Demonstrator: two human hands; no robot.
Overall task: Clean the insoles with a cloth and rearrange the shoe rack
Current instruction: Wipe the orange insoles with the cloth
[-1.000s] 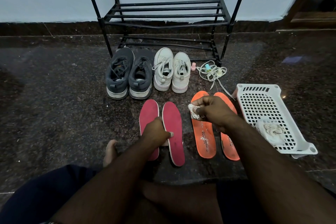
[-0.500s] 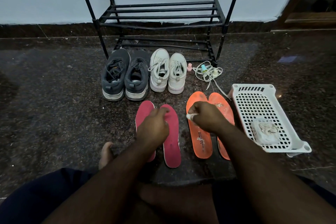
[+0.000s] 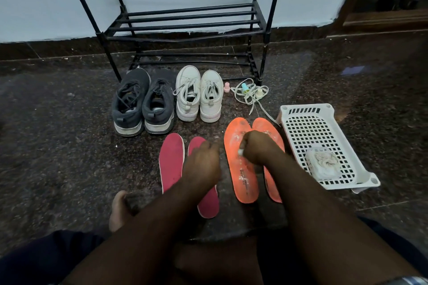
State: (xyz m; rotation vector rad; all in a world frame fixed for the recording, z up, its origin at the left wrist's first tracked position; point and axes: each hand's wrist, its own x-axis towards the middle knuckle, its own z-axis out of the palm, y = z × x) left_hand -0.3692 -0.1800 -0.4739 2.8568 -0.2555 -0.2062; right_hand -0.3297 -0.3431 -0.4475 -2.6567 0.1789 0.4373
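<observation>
Two orange insoles lie side by side on the dark stone floor, speckled with white residue. My right hand rests over them, fingers closed on a small white cloth that peeks out at the thumb side. Left of them lie two pink insoles. My left hand presses flat on the right pink insole, covering its upper half. Beyond stand a dark grey pair of sneakers and a white pair, in front of the black shoe rack, whose shelves hold nothing.
A white perforated basket lies right of the orange insoles with a crumpled cloth packet inside. Loose white laces and small pastel bottles sit by the rack's right leg. My bare foot rests at lower left.
My right hand with the cloth has shifted slightly down and right across the orange insoles. My left hand moved up the right pink insole.
</observation>
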